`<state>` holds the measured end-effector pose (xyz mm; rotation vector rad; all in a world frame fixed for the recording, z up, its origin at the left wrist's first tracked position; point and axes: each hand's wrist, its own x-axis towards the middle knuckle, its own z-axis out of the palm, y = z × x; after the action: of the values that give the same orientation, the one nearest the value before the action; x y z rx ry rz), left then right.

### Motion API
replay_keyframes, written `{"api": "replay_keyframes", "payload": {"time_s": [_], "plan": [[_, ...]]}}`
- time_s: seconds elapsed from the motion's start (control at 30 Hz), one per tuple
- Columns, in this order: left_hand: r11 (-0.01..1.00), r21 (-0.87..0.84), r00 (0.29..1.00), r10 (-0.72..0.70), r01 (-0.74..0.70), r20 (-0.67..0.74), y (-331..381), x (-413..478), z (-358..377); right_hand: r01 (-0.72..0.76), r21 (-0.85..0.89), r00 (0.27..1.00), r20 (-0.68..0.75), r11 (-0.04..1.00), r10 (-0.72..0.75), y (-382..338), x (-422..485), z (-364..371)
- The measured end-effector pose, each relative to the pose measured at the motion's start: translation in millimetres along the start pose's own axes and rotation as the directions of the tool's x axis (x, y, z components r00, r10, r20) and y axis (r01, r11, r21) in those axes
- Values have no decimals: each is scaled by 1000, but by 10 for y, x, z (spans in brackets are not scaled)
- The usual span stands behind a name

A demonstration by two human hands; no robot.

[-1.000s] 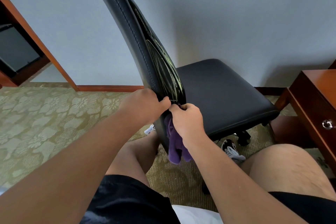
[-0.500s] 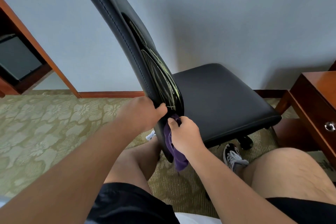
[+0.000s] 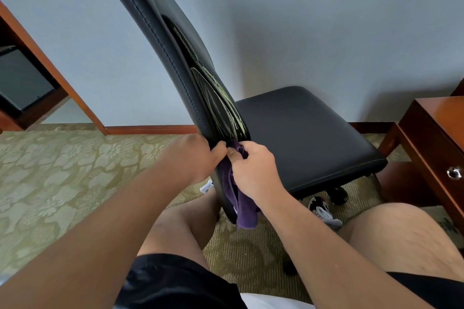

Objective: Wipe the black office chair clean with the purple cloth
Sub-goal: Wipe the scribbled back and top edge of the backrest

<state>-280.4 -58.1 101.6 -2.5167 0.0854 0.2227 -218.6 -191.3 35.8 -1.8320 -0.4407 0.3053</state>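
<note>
A: The black office chair looks like smooth leather. Its backrest is a long curved slab, stitched down the edge, glossy and streaked on the rear face.
B: The left hand grips the backrest's lower edge. The right hand pinches the fuzzy purple cloth against that edge, the rest drooping below.
A: And since half a second ago?
B: The right hand has climbed the backrest to meet the left thumb.

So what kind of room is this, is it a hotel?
Most likely a hotel room, though that's a guess. The floor has flowery patterned carpet, there's matching reddish wooden furniture, a drawer unit and a cabinet, and a black office chair by a plain wall.
</note>
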Motion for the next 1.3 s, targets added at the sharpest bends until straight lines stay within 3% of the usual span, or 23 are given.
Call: {"api": "replay_keyframes", "payload": {"time_s": [0.13,0.27,0.33,0.43,0.5,0.6,0.67,0.77,0.9,1.03,1.13,1.3], "plan": [[999,-13,999,-34,34,-20,-21,-27,20,-101,0,995,-12,995,101,10,31,70],[974,-177,990,-139,141,25,-35,-22,44,-265,50,964,9,963,265,-31,105,97],[952,-235,980,-191,198,51,-27,-13,43,-278,74,961,6,958,278,-69,117,88],[937,-284,976,-218,204,-17,2,-25,30,-202,104,979,0,974,203,-119,92,72],[895,-401,971,-235,197,-47,0,-51,-1,-128,130,991,-28,983,133,-175,82,59],[797,-532,950,-307,286,52,-60,-129,-163,-65,112,994,-77,992,74,-216,88,26],[660,-640,889,-450,392,81,-157,-160,-272,-52,70,994,-88,996,58,-187,81,25],[593,-657,811,-584,465,47,-312,-163,-372,-94,44,990,-97,995,98,-99,81,72],[514,-728,810,-579,454,97,-315,-121,-381,-213,5,974,-80,977,213,87,79,180],[585,-701,862,-499,409,86,-368,-113,-329,-258,92,964,-35,962,262,137,81,264],[511,-734,833,-538,447,133,-407,-64,-291,-202,120,977,-42,972,208,75,67,249],[527,-729,850,-507,438,143,-407,-18,-290,-34,206,992,-110,978,58,-265,87,171]]}}
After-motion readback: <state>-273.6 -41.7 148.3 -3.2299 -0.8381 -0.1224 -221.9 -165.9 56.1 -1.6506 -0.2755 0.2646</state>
